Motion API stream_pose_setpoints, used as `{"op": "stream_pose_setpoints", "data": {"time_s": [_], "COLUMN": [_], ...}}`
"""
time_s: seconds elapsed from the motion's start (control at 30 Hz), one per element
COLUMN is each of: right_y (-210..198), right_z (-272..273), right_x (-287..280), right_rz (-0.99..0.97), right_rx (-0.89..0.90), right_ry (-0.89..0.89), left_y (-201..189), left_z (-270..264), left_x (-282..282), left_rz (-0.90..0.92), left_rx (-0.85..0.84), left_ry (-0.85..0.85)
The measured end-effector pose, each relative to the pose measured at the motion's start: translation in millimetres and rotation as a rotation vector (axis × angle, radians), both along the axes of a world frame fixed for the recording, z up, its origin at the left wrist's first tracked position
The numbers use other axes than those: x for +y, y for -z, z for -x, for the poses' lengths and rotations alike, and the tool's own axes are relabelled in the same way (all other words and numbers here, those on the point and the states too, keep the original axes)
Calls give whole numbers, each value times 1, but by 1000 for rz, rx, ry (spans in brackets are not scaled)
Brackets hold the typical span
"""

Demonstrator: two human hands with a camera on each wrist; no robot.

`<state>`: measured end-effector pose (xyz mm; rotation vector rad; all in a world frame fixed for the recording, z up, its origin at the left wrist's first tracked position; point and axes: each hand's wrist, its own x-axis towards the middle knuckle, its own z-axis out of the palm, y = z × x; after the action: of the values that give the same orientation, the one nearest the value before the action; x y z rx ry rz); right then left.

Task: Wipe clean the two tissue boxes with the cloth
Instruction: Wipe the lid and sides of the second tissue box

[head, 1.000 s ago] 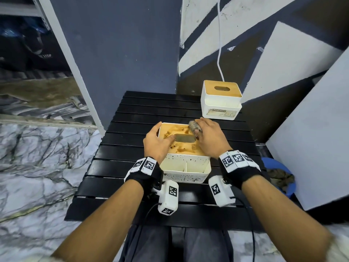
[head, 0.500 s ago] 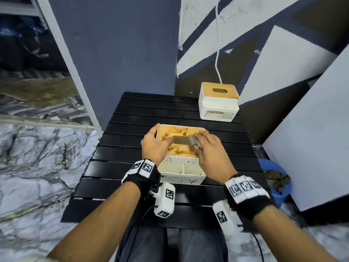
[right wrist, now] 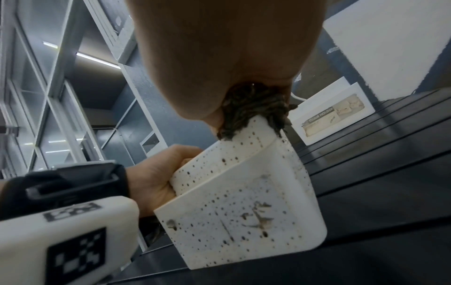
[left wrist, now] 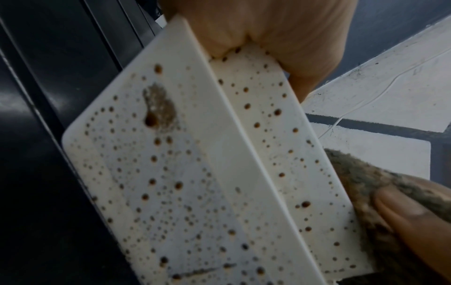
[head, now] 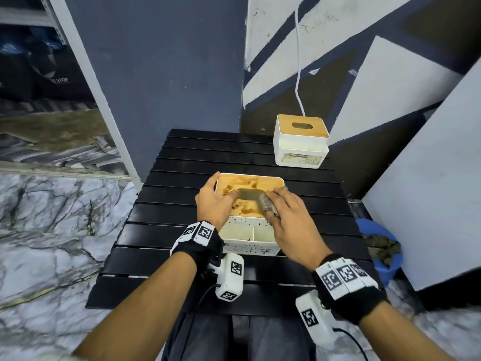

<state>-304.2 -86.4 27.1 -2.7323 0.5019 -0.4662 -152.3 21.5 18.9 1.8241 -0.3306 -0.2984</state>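
A white tissue box [head: 250, 237] with a stained wooden lid stands in the middle of the black slatted table [head: 156, 225]; its front [left wrist: 195, 173] [right wrist: 244, 212] is speckled with brown spots. My left hand [head: 216, 201] grips the box's left top edge, thumb on the lid. My right hand [head: 283, 212] holds a dirty grey-brown cloth [head: 266, 205] [right wrist: 251, 110] [left wrist: 366, 183] bunched under its fingers and presses it on the lid's right front edge. A second, cleaner tissue box [head: 300, 142] [right wrist: 334, 113] stands at the table's back right.
A white cable [head: 299, 69] hangs down the painted wall behind the far box. A blue bucket [head: 377, 246] with a rag sits on the floor right of the table. A white panel [head: 429, 191] leans at the right. Marble floor lies to the left.
My right hand has drawn the cloth from the lid's far right corner toward me, down to the near right edge. The left hand has kept its hold on the box.
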Motion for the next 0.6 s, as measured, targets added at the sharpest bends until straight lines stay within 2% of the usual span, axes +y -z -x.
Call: {"op": "stream_pose_setpoints", "data": {"time_s": [0.37, 0.6], "right_y": [-9, 1], "right_z": [-55, -5], "right_x": [-34, 0], "right_rz": [-94, -67], "right_rx": [70, -55], "right_ry": [102, 15], "left_y": [6, 12], "left_z": [-4, -6], "left_x": [-1, -4], "left_rz": [6, 23], "left_rx": [-7, 22], "left_ry": [7, -4]}}
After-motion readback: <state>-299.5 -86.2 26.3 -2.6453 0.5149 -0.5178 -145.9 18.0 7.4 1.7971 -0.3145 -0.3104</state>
